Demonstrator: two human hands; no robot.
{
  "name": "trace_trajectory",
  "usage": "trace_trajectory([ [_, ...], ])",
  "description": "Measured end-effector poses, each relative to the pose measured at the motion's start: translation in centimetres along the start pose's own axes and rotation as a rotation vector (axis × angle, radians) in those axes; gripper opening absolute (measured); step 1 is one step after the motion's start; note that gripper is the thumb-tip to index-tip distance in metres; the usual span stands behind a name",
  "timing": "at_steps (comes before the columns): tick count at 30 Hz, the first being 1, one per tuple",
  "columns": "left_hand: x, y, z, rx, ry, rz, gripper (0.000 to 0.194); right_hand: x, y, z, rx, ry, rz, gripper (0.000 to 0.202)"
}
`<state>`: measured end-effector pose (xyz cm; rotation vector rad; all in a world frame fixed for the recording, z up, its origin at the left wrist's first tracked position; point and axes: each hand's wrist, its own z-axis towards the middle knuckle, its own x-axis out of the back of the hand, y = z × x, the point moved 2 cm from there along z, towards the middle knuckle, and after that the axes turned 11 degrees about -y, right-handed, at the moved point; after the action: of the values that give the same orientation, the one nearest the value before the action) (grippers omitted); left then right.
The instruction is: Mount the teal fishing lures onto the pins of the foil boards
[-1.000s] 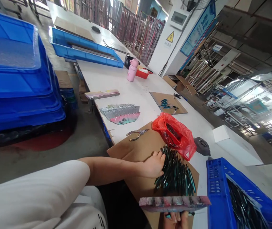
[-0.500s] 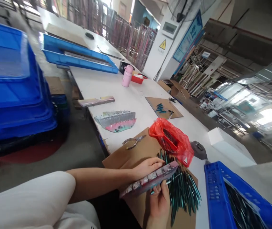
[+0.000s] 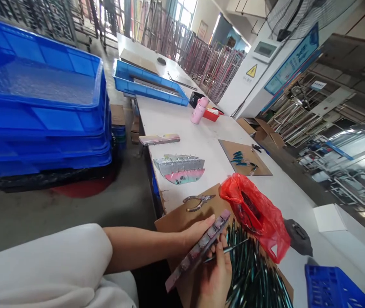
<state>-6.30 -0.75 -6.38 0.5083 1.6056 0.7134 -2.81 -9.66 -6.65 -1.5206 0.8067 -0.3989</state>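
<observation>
My left hand [image 3: 197, 233] is closed around a long, narrow pinkish block [image 3: 198, 252], worn and paint-smeared, with a row of notches along its edge. The block is tilted, its far end up to the right. My right hand [image 3: 217, 273] is just right of it, fingers curled around a slender dark-teal piece [image 3: 225, 251] with a thin pointed end. Whether that piece touches the block is hidden. Below and right, a heap of similar slender teal pieces [image 3: 253, 269] covers the cardboard sheet [image 3: 172, 216]. Pliers [image 3: 198, 202] lie on the cardboard beyond my left hand.
A red plastic bag [image 3: 262, 214] sits beside the heap, near a blue crate [image 3: 326, 286]. Painted, notched blocks [image 3: 184, 169] lie on the white table [image 3: 201, 141]. Farther off are a pink bottle [image 3: 199, 110] and another cardboard [image 3: 246, 158] with small blue pieces. Blue bins [image 3: 41, 115] are stacked left.
The view has swung left, shifting the scene to the right. The block is tilted more steeply, and the slender piece in my right hand shows more clearly.
</observation>
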Motion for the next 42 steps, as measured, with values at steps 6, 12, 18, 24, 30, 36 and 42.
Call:
trace_trajectory([
  [6,0.1,2.8,-0.3,-0.060,0.021,0.028,0.040,2.1,-2.1,0.4,-0.071,0.216,0.224,0.028],
  [12,0.9,3.2,2.2,0.051,0.000,0.090,0.055,5.8,-5.2,2.2,-0.013,0.309,0.260,0.028],
  [18,1.1,2.6,3.6,0.115,-0.100,-0.005,0.058,6.0,-6.5,3.7,0.076,0.273,0.191,0.036],
  [24,1.8,2.5,3.7,0.134,-0.136,-0.058,0.052,4.1,-6.4,4.9,0.194,0.188,0.214,0.027],
  [30,1.8,2.8,3.7,0.129,-0.054,-0.001,0.045,3.6,-5.4,4.5,0.137,0.206,0.138,0.029],
  [36,1.0,3.7,3.1,0.175,-0.006,0.039,0.043,4.6,-5.2,4.2,0.173,0.289,0.140,0.025],
  [42,0.9,4.2,2.7,0.184,-0.029,0.145,0.040,4.4,-5.1,4.0,0.139,0.286,0.109,0.026],
])
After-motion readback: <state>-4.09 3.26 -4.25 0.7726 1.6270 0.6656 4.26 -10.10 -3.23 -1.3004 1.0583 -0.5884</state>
